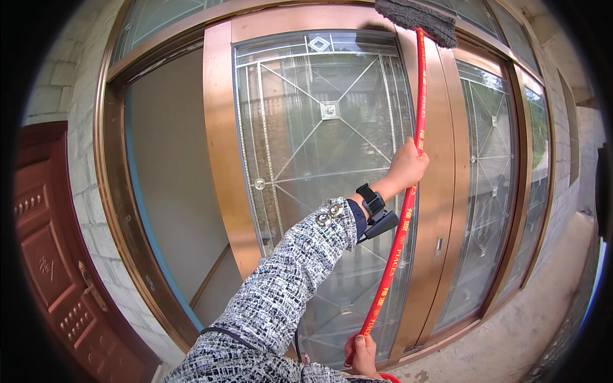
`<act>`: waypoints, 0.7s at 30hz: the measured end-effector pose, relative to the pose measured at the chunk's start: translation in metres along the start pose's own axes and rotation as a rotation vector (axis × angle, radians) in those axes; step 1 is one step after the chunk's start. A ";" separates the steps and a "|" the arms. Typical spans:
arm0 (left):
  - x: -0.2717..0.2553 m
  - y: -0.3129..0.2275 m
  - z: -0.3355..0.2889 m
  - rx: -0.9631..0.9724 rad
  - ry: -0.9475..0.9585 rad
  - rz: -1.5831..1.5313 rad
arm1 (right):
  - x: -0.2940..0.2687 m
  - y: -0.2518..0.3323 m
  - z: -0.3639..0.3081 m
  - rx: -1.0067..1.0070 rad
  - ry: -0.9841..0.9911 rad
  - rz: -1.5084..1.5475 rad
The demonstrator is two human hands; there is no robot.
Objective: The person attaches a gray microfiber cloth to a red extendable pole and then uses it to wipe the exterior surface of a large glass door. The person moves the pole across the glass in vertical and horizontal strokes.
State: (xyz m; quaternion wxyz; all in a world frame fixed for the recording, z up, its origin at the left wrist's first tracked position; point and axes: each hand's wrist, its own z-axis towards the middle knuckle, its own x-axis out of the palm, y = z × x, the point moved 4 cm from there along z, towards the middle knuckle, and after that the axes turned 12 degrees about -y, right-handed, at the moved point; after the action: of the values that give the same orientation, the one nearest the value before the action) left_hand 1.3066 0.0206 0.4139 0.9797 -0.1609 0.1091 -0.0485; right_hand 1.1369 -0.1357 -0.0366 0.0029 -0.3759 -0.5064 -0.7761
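Observation:
A flat mop with a long red pole (391, 271) and a fluffy dark grey head (418, 20) slants up in front of a glass door. The head is at the top right, against or close to the copper-coloured frame; contact cannot be made out. My left hand (407, 167) is closed around the pole about midway, with the arm stretched across the door. A black strap (370, 200) with a dark device circles that wrist. Low at the bottom edge, my right hand (363, 355) grips the pole's lower part, its thumb uppermost. My sleeve (274, 293) is black-and-white tweed.
Behind the pole stands a sliding door with patterned glass (319, 140) in a copper-coloured frame (225, 147). On its left is an open doorway (179, 179). A red-brown door (54, 255) and block wall are farther left. More glass panels (488, 185) and concrete floor (491, 345) lie right.

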 end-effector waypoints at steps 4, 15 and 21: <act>-0.031 -0.019 0.080 -0.144 -0.008 -0.203 | 0.044 0.055 0.045 -0.102 0.079 -0.002; -0.318 0.044 0.070 -0.200 -0.114 -0.053 | 0.216 0.015 0.014 0.064 0.500 -0.148; -0.446 0.033 0.056 -0.270 -0.335 -0.071 | 0.251 0.013 0.008 0.086 0.680 -0.261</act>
State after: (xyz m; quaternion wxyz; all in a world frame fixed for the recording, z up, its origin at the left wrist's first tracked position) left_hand 0.8883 0.1266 0.5439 0.9514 -0.3003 -0.0553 -0.0408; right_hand 0.9664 -0.0418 0.1227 0.0879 -0.0282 -0.5521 -0.8286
